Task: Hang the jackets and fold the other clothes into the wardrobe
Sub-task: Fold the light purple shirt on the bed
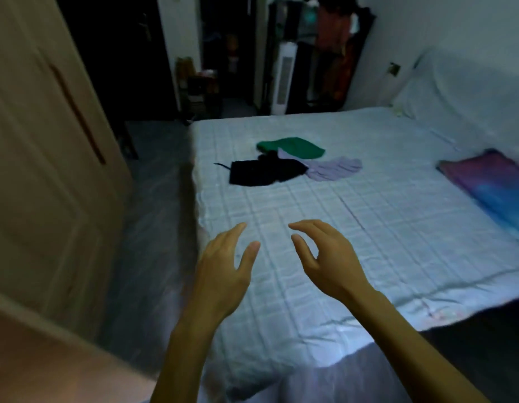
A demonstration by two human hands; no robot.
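Left hand (223,266) out over the near end of the bed (368,228), fingers straight and together, thumb apart, gripping nothing. Right hand (328,257) just beside it, fingers loosely bent, thumb spread, likewise empty. Farther up the pale checked sheet, well apart from both hands: a crumpled black garment (261,173), touching a lilac garment (336,168) on its right and a green garment (293,146) behind. At the right edge, a purple-and-blue cloth (491,184) lying flat. To the left, a beige wardrobe door (48,141) with a long dark handle. Beyond the bed, a white tower fan (284,80) and hanging clothes (334,33).
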